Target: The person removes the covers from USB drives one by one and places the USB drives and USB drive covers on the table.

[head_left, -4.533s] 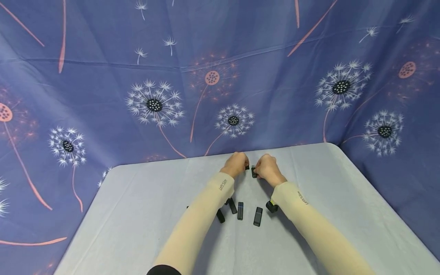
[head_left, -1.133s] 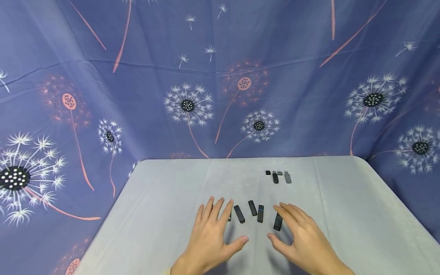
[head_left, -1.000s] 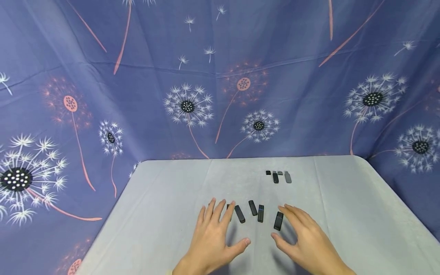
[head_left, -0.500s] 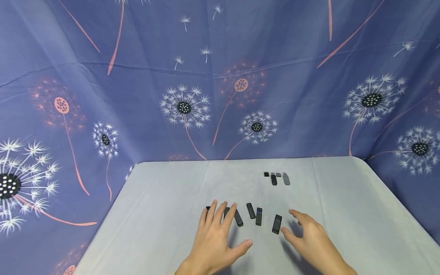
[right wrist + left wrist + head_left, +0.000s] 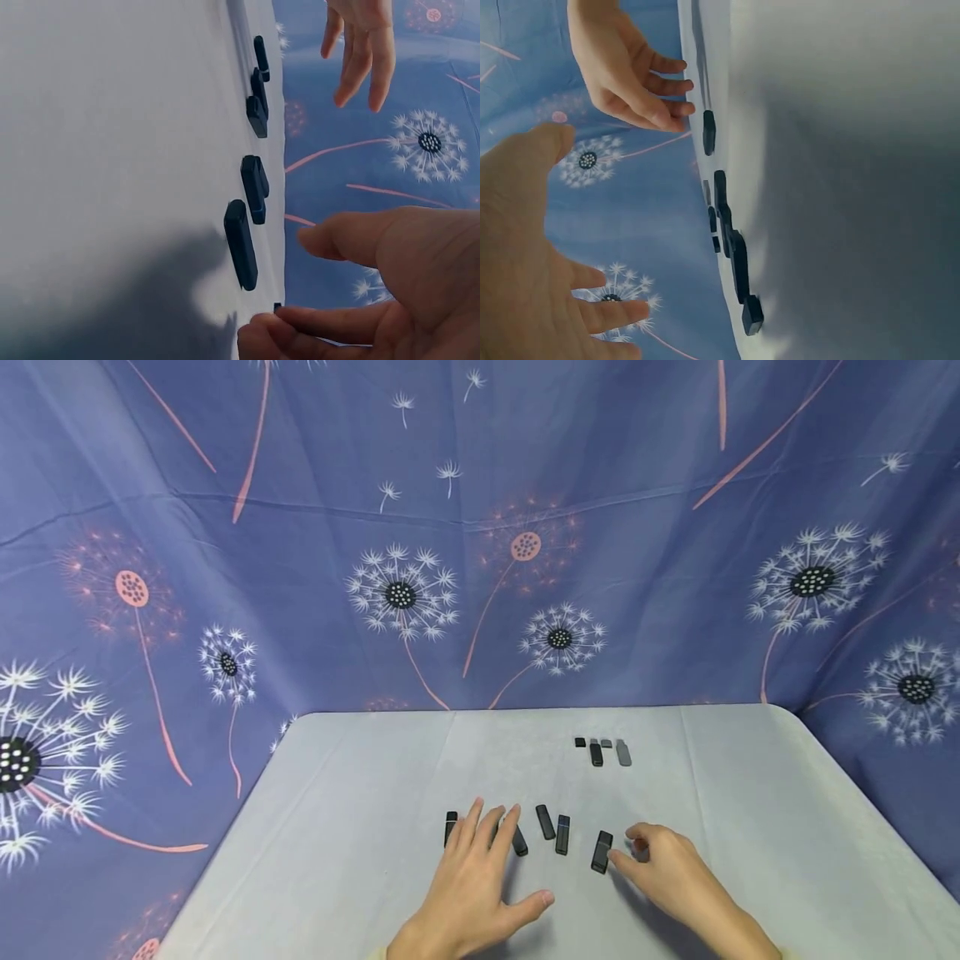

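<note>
My left hand (image 5: pixel 468 893) hovers over the table with fingers spread, holding nothing. Its fingertips overlap a black USB stick (image 5: pixel 519 839) in the head view, and another USB stick (image 5: pixel 451 827) lies just left of them. The right hand (image 5: pixel 678 881) is at the right end of the row, fingers loosely bent and thumb apart. Its thumb tip shows right at the edge of the rightmost black USB stick (image 5: pixel 602 852). In the right wrist view that stick (image 5: pixel 241 245) lies flat, with a gap to the thumb. Two more dark USB sticks (image 5: pixel 562 835) lie between the hands.
Farther back lie an uncapped black USB stick (image 5: pixel 596 753), a grey USB stick (image 5: pixel 623 752), a black cap (image 5: pixel 580 742) and a grey cap (image 5: pixel 606 743). A blue dandelion-print cloth (image 5: pixel 480 610) hangs behind the pale table (image 5: pixel 360 777).
Both hands have let go of the black USB stick and cap at the back and come forward. Lately the right hand shifted right, its fingers bending; the left stays nearly still.
</note>
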Motion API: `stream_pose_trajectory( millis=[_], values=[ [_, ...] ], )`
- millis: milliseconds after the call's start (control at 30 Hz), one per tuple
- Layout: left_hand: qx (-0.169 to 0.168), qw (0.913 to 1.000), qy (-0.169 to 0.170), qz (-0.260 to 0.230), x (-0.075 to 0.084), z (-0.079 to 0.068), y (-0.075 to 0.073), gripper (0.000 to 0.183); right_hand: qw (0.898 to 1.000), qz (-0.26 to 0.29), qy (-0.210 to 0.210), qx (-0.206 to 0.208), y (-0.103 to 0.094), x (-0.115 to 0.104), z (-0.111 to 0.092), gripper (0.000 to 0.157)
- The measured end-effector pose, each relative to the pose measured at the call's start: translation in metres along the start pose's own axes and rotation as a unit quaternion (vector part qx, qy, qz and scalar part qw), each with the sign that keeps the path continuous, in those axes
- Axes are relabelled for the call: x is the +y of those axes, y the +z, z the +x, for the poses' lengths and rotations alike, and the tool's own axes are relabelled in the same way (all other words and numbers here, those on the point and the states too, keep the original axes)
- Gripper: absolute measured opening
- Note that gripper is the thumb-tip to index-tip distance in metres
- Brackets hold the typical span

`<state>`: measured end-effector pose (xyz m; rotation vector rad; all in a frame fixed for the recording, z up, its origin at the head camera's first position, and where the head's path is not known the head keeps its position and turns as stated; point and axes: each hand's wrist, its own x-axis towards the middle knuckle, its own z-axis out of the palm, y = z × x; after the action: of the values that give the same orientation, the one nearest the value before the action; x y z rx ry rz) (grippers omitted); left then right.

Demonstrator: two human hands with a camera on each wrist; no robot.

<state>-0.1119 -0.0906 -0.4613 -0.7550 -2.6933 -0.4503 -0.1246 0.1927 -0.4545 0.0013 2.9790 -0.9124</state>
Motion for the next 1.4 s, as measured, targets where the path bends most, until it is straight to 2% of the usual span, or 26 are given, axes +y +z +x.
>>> stream_pose_trajectory(
  millis=[100, 200, 333, 700, 1200, 1400],
  values=[
    [-0.002, 1.0, 0.0, -0.003, 0.002, 0.002, -0.001, 0.099, 1.0, 0.011, 0.015, -0.005, 0.003, -0.001, 0.003, 0.027],
    [-0.004, 1.0, 0.002, -0.004, 0.003, 0.002, -0.001, 0.099, 0.999, 0.023, 0.03, -0.01, 0.005, -0.001, 0.003, 0.022],
    [0.002, 1.0, 0.005, 0.003, 0.004, 0.003, -0.003, 0.099, 0.998, 0.03, 0.046, -0.017, 0.008, 0.0, 0.004, 0.027],
    [-0.004, 0.9998, 0.016, 0.009, 0.005, 0.005, -0.004, 0.096, 0.999, 0.034, 0.036, -0.006, 0.02, -0.002, 0.008, 0.034],
    [-0.016, 0.9997, 0.017, -0.004, 0.01, 0.009, 0.0, 0.092, 0.999, 0.009, 0.036, -0.012, 0.024, -0.009, 0.017, 0.042],
    [0.002, 0.9995, 0.031, 0.005, 0.013, 0.011, 0.001, 0.092, 0.999, -0.008, 0.045, -0.016, 0.026, -0.012, 0.019, 0.046]
  ],
)
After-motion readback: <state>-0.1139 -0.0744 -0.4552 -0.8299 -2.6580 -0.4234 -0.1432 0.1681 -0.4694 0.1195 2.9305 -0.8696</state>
